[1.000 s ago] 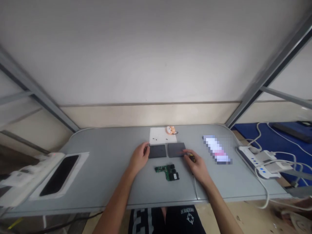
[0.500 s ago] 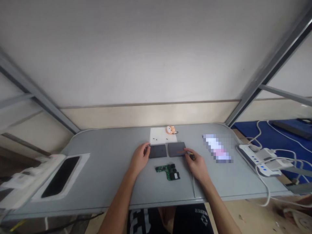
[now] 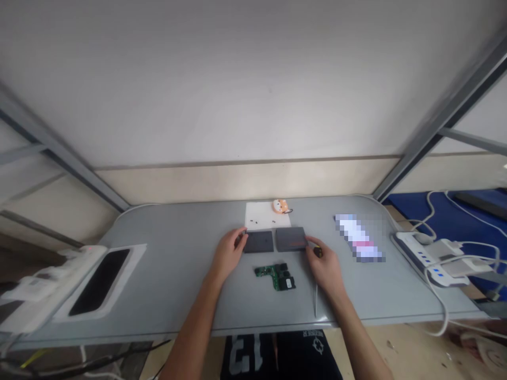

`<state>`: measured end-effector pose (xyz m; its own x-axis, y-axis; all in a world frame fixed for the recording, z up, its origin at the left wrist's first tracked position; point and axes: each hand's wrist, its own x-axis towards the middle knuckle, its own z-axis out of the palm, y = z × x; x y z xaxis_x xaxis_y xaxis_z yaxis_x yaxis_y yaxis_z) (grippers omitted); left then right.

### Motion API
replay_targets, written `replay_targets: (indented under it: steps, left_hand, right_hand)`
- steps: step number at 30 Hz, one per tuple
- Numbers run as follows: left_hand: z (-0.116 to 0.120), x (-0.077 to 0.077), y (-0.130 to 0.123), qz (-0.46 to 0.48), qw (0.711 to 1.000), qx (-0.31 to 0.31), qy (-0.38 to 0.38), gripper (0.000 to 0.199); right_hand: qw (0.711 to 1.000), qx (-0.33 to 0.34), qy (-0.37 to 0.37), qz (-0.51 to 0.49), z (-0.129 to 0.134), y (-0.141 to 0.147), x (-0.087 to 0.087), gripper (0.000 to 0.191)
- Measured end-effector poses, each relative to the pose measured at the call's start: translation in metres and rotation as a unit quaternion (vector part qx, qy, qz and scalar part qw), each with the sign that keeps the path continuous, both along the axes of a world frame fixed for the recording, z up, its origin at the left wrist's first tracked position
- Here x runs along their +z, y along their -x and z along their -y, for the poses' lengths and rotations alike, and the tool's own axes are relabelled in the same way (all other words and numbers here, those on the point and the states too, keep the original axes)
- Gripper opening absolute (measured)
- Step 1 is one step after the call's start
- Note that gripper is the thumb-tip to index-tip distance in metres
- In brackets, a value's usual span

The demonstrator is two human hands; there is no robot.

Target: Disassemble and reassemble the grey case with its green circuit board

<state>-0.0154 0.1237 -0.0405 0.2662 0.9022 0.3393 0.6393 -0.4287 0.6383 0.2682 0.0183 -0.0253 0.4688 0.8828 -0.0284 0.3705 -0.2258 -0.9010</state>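
Two dark grey flat cover pieces lie side by side on the grey table. My left hand is curled at the outer edge of the left cover piece, thumb and fingertips on its corner. My right hand is closed around the yellow-and-black handle of a screwdriver, its thin shaft pointing towards me. That hand's fingertips touch the right edge of the right cover piece. Nearer to me, between my hands, lies a green circuit board with black parts.
Behind the covers, a white sheet bears several tiny dark screws and an orange-and-white animal-shaped case. A blurred-out phone-like screen lies right. Power strips with cables stand at the right edge and left. A black-screened device lies left.
My right hand has slid slightly right, its fingertips moving from over the right cover piece to its edge. My left hand stays at the left cover piece. The camera view has shifted a little.
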Motion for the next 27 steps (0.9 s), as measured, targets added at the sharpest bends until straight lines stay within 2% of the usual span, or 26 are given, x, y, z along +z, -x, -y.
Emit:
replay_targets:
  steps: [4, 10, 16, 19, 22, 25, 27]
  left_hand:
    - [0.000, -0.002, 0.000, 0.011, 1.000, 0.000, 0.003, 0.029]
    - [0.002, 0.002, -0.003, 0.048, 0.997, 0.040, -0.042, 0.029]
    - [-0.003, 0.006, -0.004, 0.073, 0.991, 0.063, -0.094, 0.023]
    - [-0.008, 0.017, -0.010, 0.075, 0.984, 0.079, -0.137, 0.022]
    - [-0.018, 0.036, -0.021, 0.085, 0.973, 0.076, -0.200, 0.024]
    - [-0.040, 0.054, -0.030, 0.120, 0.955, 0.090, -0.255, 0.024]
    - [-0.060, 0.059, -0.033, 0.152, 0.945, 0.119, -0.264, 0.022]
  right_hand:
    - [0.999, 0.014, -0.018, -0.030, 0.004, -0.003, 0.000, 0.050]
    - [0.995, -0.007, -0.081, -0.062, 0.008, -0.005, -0.005, 0.030]
    - [0.994, -0.002, -0.067, -0.087, 0.008, -0.003, -0.002, 0.028]
    - [0.994, 0.004, -0.051, -0.092, 0.009, -0.003, -0.001, 0.028]
    - [0.994, 0.014, -0.050, -0.092, 0.009, -0.004, -0.003, 0.029]
    - [0.994, 0.016, -0.059, -0.095, 0.008, -0.004, -0.007, 0.033]
    - [0.993, 0.014, -0.060, -0.100, 0.007, -0.004, -0.010, 0.035]
